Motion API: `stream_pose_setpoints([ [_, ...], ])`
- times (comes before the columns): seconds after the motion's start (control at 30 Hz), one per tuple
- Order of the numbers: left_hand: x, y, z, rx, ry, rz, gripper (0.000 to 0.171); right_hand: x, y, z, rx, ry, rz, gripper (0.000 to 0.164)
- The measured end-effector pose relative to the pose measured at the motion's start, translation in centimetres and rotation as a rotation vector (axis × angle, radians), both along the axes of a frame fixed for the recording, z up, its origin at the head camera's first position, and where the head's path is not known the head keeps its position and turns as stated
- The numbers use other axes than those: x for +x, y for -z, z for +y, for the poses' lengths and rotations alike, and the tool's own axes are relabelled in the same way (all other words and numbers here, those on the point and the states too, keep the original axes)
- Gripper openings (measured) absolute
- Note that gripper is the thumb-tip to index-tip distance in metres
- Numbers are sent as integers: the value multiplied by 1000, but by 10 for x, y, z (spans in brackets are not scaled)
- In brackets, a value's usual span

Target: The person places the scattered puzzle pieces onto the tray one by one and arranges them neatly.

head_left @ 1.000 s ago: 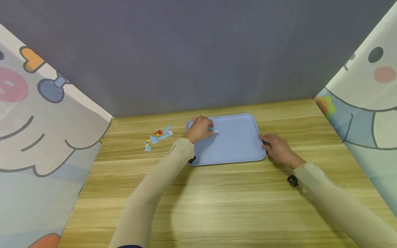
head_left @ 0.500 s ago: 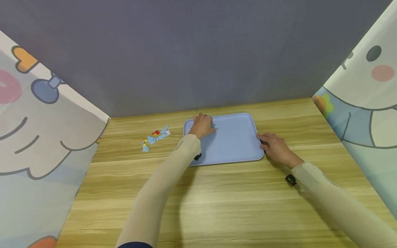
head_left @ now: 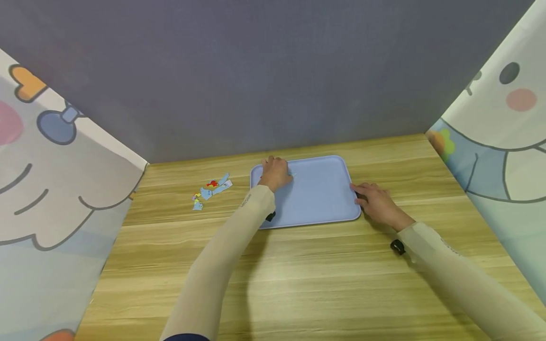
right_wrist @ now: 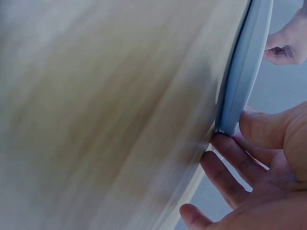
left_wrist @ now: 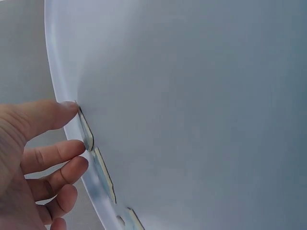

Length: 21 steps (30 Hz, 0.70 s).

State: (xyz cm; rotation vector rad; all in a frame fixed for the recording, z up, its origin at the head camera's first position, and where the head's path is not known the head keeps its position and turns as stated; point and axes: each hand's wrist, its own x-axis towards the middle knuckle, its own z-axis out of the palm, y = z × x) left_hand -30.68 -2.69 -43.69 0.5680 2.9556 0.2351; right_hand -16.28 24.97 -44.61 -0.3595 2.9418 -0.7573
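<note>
In the head view, my left hand [head_left: 275, 174] is over the back left part of a light blue tray [head_left: 320, 194]. The left wrist view shows its thumb and forefinger pinching a thin, pale-edged puzzle piece [left_wrist: 86, 128] beside the tray's raised rim [left_wrist: 53, 57]. Further pieces, such as a flat puzzle piece [left_wrist: 105, 175], lie in a row along that rim. At the tray's right side, my right hand [head_left: 377, 203] grips the rim, thumb on top and fingers at the underside, as the right wrist view shows. From the head, most of the pinched piece is hidden.
Several loose pieces lie on the wooden table [head_left: 307, 274] left of the tray, among them a light blue piece [head_left: 206, 193] and a red piece [head_left: 212, 183]. A grey partition [head_left: 273, 76] rises behind the table. Printed cartoon panels [head_left: 47, 189] flank it.
My left hand has shifted a little right and toward the tray's back edge, taking the piece along. The right hand keeps its hold on the rim. The head view has turned slightly.
</note>
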Motion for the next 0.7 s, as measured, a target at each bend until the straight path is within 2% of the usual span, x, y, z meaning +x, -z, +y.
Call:
stream_pose_setpoints([
  [0.17,2,-6,-8,38,-14,-3,21,1,-1,0,-1,-1,-6,48],
  [0.3,2,-16,-22,98,-16,0,27,1,-2,0,6,-2,-7,48],
  [0.5,4,-30,-54,152,-49,10,29,1,0,1,9,-6,-2,48],
  [0.7,7,-36,-91,186,-83,46,27,1,1,2,3,-3,-2,48],
])
